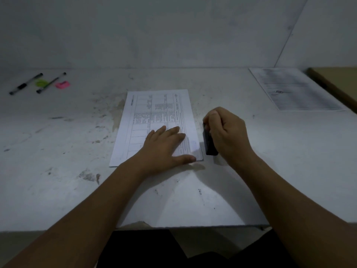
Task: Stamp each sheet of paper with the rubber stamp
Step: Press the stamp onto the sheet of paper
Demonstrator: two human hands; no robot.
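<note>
Fingers (213, 118) of the right hand (228, 132) are curled into a fist around the rubber stamp (209, 143); the hand covers the stamp's upper part, so only a dark block shows below the fist. The stamp sits just beside the right edge of the sheet of paper (154, 113), low over the counter (58, 151); whether its base touches the counter cannot be told.

Left hand (164, 146) lies flat on the near right part of the sheet, fingers spread and holding nothing, thumb at the sheet's near edge. The hand hides the lower part of the printed table. Print on the sheet is too small to read.

A second sheet (295, 89) lies at the far right of the counter, well apart; its text is blurred, with 1 dark mark near its middle. A brown board (336, 82) beside it is cut off by the frame edge.

At the far left lie 2 pens (51, 83), a green item (41, 82) and a pink item (62, 84), neither identifiable. The counter surface is stained and scuffed. Lighting is dim.
</note>
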